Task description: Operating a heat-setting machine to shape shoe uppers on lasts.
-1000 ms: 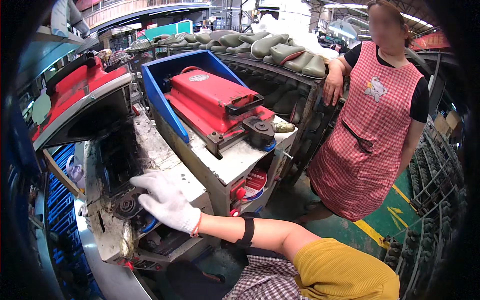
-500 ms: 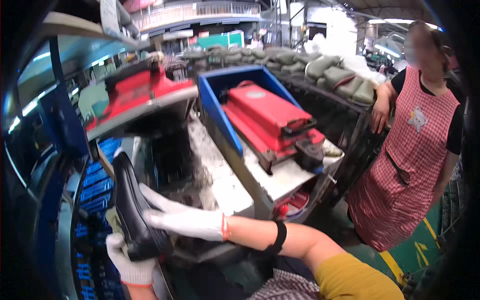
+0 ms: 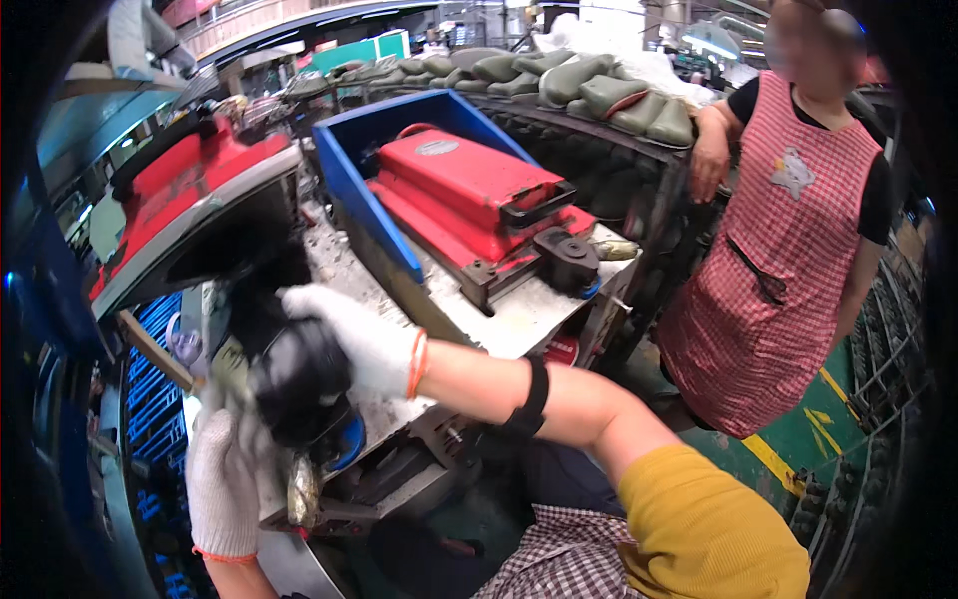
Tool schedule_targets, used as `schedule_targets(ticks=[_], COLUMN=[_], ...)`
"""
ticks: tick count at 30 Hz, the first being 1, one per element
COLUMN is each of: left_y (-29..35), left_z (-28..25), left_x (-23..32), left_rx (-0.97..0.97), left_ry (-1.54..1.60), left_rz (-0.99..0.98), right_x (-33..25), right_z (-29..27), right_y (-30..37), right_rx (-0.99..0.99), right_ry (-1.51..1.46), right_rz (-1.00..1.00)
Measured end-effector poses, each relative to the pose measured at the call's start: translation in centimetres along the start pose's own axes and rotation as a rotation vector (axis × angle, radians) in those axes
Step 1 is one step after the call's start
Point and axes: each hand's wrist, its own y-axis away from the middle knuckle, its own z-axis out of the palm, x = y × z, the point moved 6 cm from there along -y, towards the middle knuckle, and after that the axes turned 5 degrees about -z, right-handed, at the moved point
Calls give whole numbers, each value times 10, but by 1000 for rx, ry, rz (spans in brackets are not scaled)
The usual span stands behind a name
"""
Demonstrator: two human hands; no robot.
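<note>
A black leather shoe [image 3: 299,374], smeared by motion, is at the left front, close to the opening of the near red-topped machine. My right hand [image 3: 364,339], in a white knit glove with an orange cuff, grips its right side. Just left of the shoe is my gloved left hand [image 3: 225,479], pointing upward. Its fingers are blurred, so their hold on the shoe cannot be made out. A pale greenish piece [image 3: 232,367] shows between the left fingertips and the shoe; its kind is unclear.
Left is a red-topped machine [image 3: 190,190]; beside it, another red machine [image 3: 469,190] sits within a blue guard [image 3: 364,205]. Blue rollers [image 3: 150,364] run along the left. Behind stands a rack of olive shoes [image 3: 579,85]. A person in a checked apron [image 3: 773,260] stands right.
The shoe has turned and moved away from me, toward the near machine. My right hand has gone with it. The left hand has slipped off its earlier place under the heel. The view has shifted right.
</note>
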Motion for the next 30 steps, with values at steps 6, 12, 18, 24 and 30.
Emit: schedule_targets(ticks=[6, 12, 18, 24, 30], left_y=[18, -79, -165, -149, -146], left_z=[-8, -1, 70, 67, 68], left_x=[127, 231, 234, 230, 230], left_rx=[261, 387, 62, 167, -235], left_ry=[-511, -1340, -1538, -1580, -1679], left_rz=[887, 1028, 1090, 856, 565], right_x=[-38, -46, -12, 23, 19], right_z=[-37, -32, -38, 20, 16], right_y=[-46, -97, -186, -180, -167], right_rx=[13, 257, 240, 161, 55], right_ry=[319, 713, 1260, 1958, 1892], right_rz=[-232, -102, -492, -288, -220])
